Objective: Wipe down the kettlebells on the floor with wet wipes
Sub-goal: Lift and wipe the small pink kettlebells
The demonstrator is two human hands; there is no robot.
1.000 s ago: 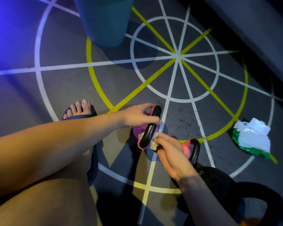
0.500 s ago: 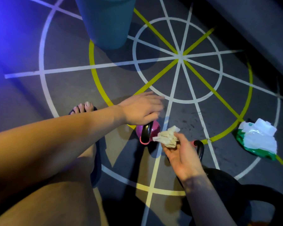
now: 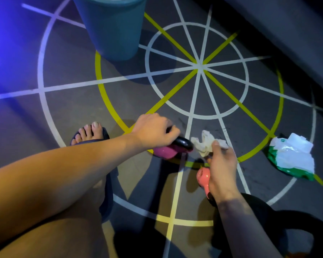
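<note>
No legible text, wipes pack (image 3: 291,157) print too blurred (green and white)

Gym: kettlebells (image 3: 165,151), agility-marked floor (image 3: 199,67).

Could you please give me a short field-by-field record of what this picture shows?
left hand: grips the black handle of the magenta kettlebell
right hand: pinches a crumpled wipe just beside that handle; contact unclear
pink kettlebell: on the floor, partly hidden by the right hand
black kettlebell: lower right, partly hidden by the right forearm
wipes pack: green and white, lying on the floor at right
bucket: blue, upright, at the top
floor: grey, with white and yellow lines
</note>
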